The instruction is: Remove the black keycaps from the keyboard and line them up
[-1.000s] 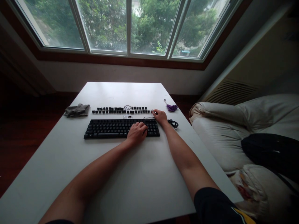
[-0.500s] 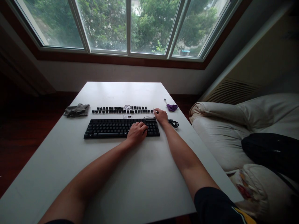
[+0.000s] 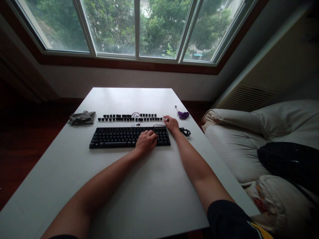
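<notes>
A black keyboard [image 3: 119,136] lies across the middle of the white table [image 3: 139,192]. My left hand [image 3: 146,141] rests on its right part, fingers curled down onto the keys. My right hand [image 3: 170,123] sits just past the keyboard's far right corner, pinched on a small thin metal tool whose tip points left. That tip is at the right end of two rows of loose black keycaps [image 3: 129,117] lined up behind the keyboard.
A crumpled grey cloth [image 3: 82,117] lies at the table's left. A small purple item [image 3: 183,115] and a coiled black cable [image 3: 185,132] lie at the right edge. A white cushioned seat [image 3: 249,139] with a dark bag stands right of the table. Windows are behind.
My right hand has shifted very slightly near the end of the keycap rows. The left hand and the keyboard stay where they were.
</notes>
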